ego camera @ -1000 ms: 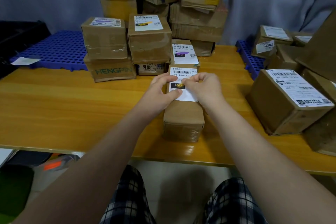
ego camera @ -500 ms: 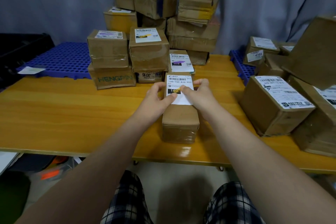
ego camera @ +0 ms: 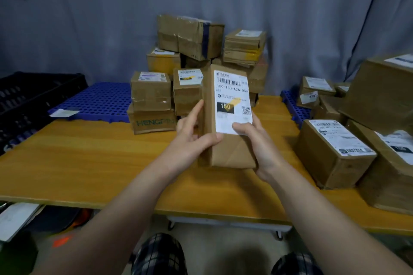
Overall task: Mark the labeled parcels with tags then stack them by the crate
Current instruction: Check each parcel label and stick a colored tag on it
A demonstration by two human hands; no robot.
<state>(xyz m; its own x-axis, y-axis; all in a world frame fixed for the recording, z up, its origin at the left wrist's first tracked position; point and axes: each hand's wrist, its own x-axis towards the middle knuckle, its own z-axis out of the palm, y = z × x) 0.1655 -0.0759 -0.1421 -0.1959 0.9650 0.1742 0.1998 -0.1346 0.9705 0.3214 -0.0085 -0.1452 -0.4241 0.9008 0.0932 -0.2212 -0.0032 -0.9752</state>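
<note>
A long brown parcel (ego camera: 228, 152) with a white shipping label (ego camera: 232, 100) marked 150 is lifted off the wooden table (ego camera: 89, 163) and tipped up toward me. My left hand (ego camera: 192, 138) grips its left side, thumb across the front. My right hand (ego camera: 257, 143) holds its right side, thumb on the label's lower edge. A black crate (ego camera: 33, 96) stands at the far left. Next to it, a stack of labeled boxes (ego camera: 156, 100) sits by a blue pallet (ego camera: 100, 100).
More cardboard boxes are piled at the back centre (ego camera: 201, 38). Large labeled boxes (ego camera: 335, 152) crowd the table's right side by a second blue pallet (ego camera: 292, 105). A loose white slip (ego camera: 63, 113) lies on the left pallet. Grey curtain behind.
The parcel lay flat on the table with both hands pressing on its label; now both hands have lifted it and tilted it upright. The camera has tipped upward.
</note>
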